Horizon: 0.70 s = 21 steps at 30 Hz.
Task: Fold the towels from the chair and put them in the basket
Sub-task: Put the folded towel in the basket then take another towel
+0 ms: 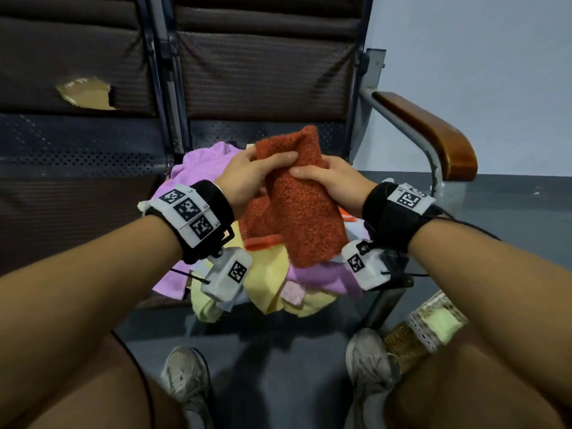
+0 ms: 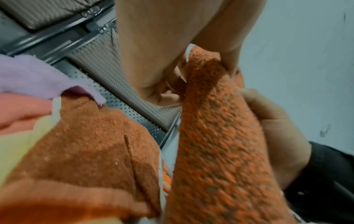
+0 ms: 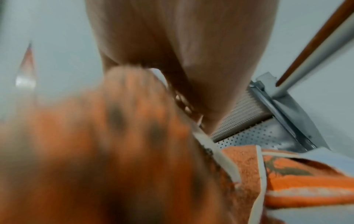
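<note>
A rust-orange towel (image 1: 305, 212), folded into a long strip, is held up above the pile of towels (image 1: 266, 283) on the chair seat. My left hand (image 1: 257, 173) grips its upper left edge with the thumb on top. My right hand (image 1: 329, 179) grips the right edge just below. In the left wrist view the orange towel (image 2: 220, 151) hangs between my left hand (image 2: 168, 78) and my right hand (image 2: 272, 121). The right wrist view is blurred; the orange towel (image 3: 95, 151) fills it below my right hand (image 3: 182, 60). The woven basket (image 1: 405, 342) stands on the floor at the lower right, with a pale green towel (image 1: 442, 326) inside.
The pile holds purple (image 1: 213, 159), yellow (image 1: 263, 286) and pink (image 1: 292, 292) towels and a second orange one (image 2: 86, 151). The chair's wooden armrest (image 1: 433, 131) juts out on the right. My shoes (image 1: 368, 360) stand on the grey floor next to the basket.
</note>
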Tool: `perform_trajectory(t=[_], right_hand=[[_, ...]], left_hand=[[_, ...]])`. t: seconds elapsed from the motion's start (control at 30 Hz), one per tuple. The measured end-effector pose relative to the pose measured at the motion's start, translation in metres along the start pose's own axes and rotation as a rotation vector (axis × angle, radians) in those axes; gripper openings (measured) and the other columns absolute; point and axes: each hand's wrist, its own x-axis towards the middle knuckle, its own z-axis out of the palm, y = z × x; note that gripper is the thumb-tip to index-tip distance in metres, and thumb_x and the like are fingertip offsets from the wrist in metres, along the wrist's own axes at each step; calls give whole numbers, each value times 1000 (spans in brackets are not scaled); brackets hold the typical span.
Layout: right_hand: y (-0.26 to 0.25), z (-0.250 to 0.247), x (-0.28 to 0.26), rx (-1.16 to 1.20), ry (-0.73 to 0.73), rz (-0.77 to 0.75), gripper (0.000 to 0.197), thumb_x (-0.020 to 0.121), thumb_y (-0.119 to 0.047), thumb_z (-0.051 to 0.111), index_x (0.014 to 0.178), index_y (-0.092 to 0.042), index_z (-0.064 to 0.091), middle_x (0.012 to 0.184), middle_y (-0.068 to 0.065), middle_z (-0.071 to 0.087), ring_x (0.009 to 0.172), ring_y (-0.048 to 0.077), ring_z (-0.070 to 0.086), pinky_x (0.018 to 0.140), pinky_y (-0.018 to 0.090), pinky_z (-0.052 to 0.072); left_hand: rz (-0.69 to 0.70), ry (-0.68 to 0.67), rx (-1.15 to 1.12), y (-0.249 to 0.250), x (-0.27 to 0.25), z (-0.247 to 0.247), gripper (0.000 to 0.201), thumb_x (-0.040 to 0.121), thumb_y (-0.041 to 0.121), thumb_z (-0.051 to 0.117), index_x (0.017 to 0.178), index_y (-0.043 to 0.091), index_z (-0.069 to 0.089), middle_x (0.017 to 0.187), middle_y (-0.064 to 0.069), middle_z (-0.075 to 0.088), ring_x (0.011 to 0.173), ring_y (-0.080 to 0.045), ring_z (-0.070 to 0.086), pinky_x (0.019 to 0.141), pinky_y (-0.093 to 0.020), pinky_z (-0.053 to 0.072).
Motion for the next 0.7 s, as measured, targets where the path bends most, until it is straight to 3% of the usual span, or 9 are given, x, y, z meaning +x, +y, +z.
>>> perform_trajectory(t=[0.1,0.13,0.17,0.23,0.3,0.37,0.43,0.6,0.7], right_hand=[[1,-7,-16,142,118,36,46,91,-6,67,134,0,54,125,20,66,109,30,68,95,38,55],[2,-15,-20,169,164,50,47,90,-5,67,135,0,53,126,21,66,104,28,69,88,35,58],[3,-25,-25,189,200,74,47,90,-5,67,135,0,54,126,21,65,99,24,69,81,32,59],[7,-49,-39,203,232,138,43,91,-9,64,132,-1,57,126,21,65,98,23,66,85,35,57],[19,-80,-57,221,235,197,37,91,-14,57,126,-4,62,116,15,66,95,20,61,84,33,52],[33,-115,-80,260,244,232,23,92,-14,53,112,-11,63,95,4,66,82,13,61,71,25,52],[49,-156,-110,280,284,258,11,93,-12,55,99,-13,64,76,-3,67,72,9,64,67,23,55],[108,-252,-194,310,515,376,20,91,-14,62,111,-12,65,89,1,69,81,14,68,76,28,60],[161,-285,-237,365,648,473,9,90,-15,60,99,-17,64,83,-1,65,74,13,66,67,25,59]], left_hand=[[-57,-47,3,-5,-10,18,65,86,37,74,136,3,51,113,-24,62,86,-33,58,70,-41,46],[-105,-63,42,-11,-13,24,69,82,37,78,137,6,49,115,-16,63,89,-32,61,71,-39,48],[-161,-93,87,-19,-16,30,70,80,32,81,137,9,48,122,-12,65,100,-31,65,83,-43,54],[-255,-208,139,-36,-20,45,65,79,15,80,135,8,49,127,-14,65,115,-30,65,100,-48,52],[-285,-335,149,-44,-20,67,50,84,7,73,130,6,54,123,-14,68,108,-24,69,91,-39,57],[-304,-433,141,-51,-17,99,37,89,7,69,125,8,60,116,-10,72,98,-18,73,80,-31,60],[-344,-490,179,-60,-12,140,36,90,12,69,125,10,61,117,-9,72,102,-21,71,87,-34,58],[-497,-622,155,-106,-7,267,18,92,5,63,110,5,65,99,-12,73,79,-24,72,72,-34,62],[-568,-631,273,-147,-8,336,26,90,7,66,116,5,66,104,-14,74,89,-29,73,85,-43,59]])
